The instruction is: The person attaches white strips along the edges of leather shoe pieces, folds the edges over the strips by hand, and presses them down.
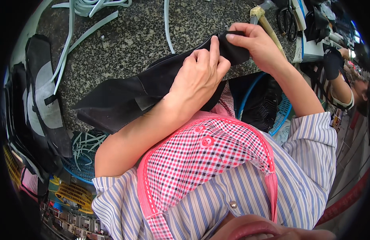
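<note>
A long black leather-like piece [125,94] with stitched seams lies across the near edge of the speckled stone worktop [125,48]. Its wide end points left, and a small grey patch shows near its lower edge. My left hand [199,74] rests on its right half, index finger extended and pressed down near the upper edge, the other fingers curled against the material. At the right end my right hand [255,42] pinches the upper edge between thumb and fingers. Pale flat strips [93,30] lie loose beyond the piece, with a coil of them at the far left.
A hammer [271,34] and black-handled scissors [287,22] lie at the right. Black pieces with grey lining [47,100] are stacked left. Below the worktop edge are a blue basket [283,116], one with strip cuttings [77,166], and a yellow basket [75,196]. Another person [341,84] is at far right.
</note>
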Tool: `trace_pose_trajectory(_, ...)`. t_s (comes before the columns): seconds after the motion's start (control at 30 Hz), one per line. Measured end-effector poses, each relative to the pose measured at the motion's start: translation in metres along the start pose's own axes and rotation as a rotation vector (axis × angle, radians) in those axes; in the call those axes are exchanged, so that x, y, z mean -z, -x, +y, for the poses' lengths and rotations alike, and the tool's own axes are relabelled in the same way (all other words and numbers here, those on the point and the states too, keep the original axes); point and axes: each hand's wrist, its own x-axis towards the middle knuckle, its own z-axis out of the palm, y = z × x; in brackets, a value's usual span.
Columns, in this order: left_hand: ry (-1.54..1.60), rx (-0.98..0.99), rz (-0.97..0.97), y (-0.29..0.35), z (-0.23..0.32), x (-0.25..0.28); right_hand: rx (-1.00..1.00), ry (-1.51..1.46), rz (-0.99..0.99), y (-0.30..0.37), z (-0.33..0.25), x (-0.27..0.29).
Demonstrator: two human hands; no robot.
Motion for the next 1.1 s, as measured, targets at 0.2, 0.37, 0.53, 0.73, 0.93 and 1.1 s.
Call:
trace_pose_trajectory(0.2,0.004,-0.015,0.03,0.007,-0.002,-0.002,0.13,0.42,-0.037,-0.001,-0.014,0.003)
trace_pose_trajectory(0.37,0.102,0.009,0.058,-0.001,-0.004,-0.001,0.452,0.988,0.225,-0.013,-0.005,-0.003)
trace_pose_trajectory(0.53,0.25,0.078,-0.093,-0.01,-0.007,0.012,0.965,1.296,0.756,-0.018,0.003,0.01)
trace_pose_trajectory(0.73,-0.111,-0.082,0.08,0.02,0.007,0.005,0.888,1.466,0.505,0.024,0.052,-0.009)
trace_pose_trajectory(0.93,-0.122,-0.099,-0.065,0.024,0.014,0.016,0.756,1.294,0.733,0.044,0.013,-0.02)
trace_pose_trajectory(1.1,0.275,-0.1,-0.204,0.04,0.002,0.045,0.955,0.253,-0.278,-0.007,0.039,-0.081)
